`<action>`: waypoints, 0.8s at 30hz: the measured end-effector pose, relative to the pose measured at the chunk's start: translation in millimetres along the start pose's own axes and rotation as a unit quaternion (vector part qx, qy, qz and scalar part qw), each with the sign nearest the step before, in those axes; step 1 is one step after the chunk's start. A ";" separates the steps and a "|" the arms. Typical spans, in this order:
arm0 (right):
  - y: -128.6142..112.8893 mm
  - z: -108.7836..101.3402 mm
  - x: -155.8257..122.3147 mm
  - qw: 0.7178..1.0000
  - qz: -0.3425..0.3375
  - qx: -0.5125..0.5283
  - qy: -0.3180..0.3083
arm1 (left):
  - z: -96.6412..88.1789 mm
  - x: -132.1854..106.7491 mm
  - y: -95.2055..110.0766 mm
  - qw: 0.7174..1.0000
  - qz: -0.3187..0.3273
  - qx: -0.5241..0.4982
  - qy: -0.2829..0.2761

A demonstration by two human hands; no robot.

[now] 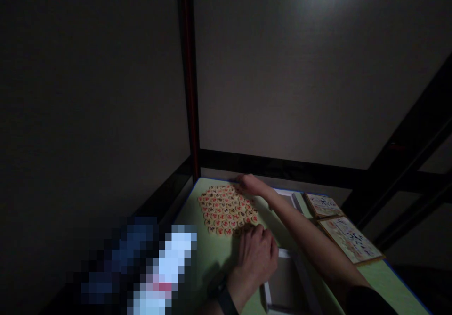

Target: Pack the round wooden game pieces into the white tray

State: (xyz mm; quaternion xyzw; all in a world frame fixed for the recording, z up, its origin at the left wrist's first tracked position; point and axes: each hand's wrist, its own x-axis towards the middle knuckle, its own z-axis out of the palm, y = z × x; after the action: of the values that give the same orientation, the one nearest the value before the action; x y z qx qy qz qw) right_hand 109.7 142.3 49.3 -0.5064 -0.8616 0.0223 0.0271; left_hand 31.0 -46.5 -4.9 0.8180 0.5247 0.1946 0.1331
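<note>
The left hand [257, 254], one dark band [228, 300] on its wrist, curls at the near edge of the round game pieces [226, 210]; the right hand [250, 184] bends over their far edge — whether either grips a piece, I cannot tell. Dozens of pieces, too small to count exactly, lie in one patch on one green table [212, 254]. Rightward: two pale trays [285, 253], then two patterned boards [350, 239].

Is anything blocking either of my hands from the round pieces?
Nothing visible is. Your left hand is at their near edge, your right hand at the far edge; the round pieces lie between them.
</note>
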 end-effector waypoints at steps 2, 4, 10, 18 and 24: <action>-17.2 -3.8 18.3 0.999 -0.040 0.015 0.000 | 3.6 -0.6 -0.7 1.000 -0.008 -0.002 -0.003; -37.6 -2.6 39.7 0.997 -0.073 0.027 -0.006 | 8.0 -1.7 -2.9 1.000 -0.010 0.000 -0.011; -71.0 15.7 90.2 0.994 -0.099 0.019 -0.041 | 21.5 -12.0 -18.2 0.997 -0.005 -0.016 -0.073; -62.9 23.0 105.7 0.989 -0.115 -0.016 -0.092 | 28.2 -24.8 -25.6 0.997 0.058 -0.001 -0.058; -69.3 21.2 106.0 0.989 -0.111 -0.021 -0.101 | 30.6 -22.5 -23.9 0.998 0.022 -0.011 -0.064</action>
State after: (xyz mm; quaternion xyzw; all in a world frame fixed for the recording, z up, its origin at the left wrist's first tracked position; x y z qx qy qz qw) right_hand -3.6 201.0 35.2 -0.4036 -0.9109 0.0523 -0.0682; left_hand 17.4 -57.5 -46.2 0.8384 0.4953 0.1502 0.1709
